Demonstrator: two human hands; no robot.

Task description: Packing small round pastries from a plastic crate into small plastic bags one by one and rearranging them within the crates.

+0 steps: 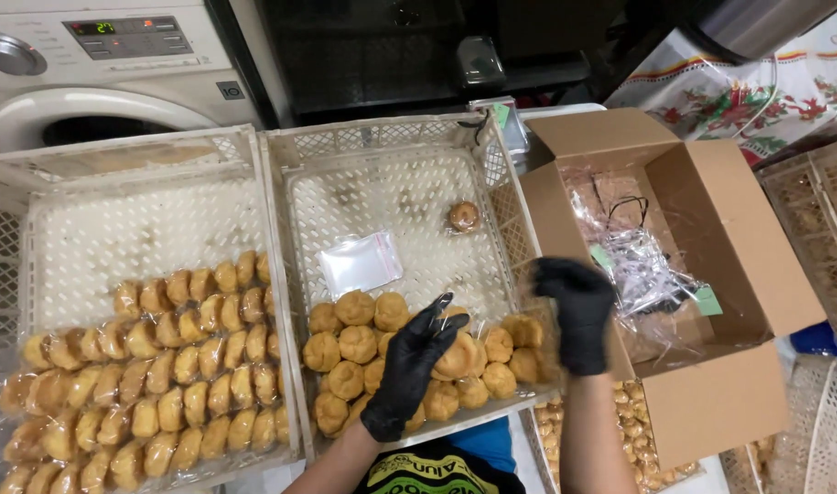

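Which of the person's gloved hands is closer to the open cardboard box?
The right hand. It hangs at the near left edge of the cardboard box, overlapping it. The left hand is farther left, over the wrapped pastries in the middle crate.

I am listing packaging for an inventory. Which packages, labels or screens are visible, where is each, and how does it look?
Open brown cardboard box: right, holding crumpled clear plastic.
Small clear plastic bag: flat in the middle white crate.
Green paper tag: inside the box, small, rectangular.
Washing machine display: top left, dark with green digits.
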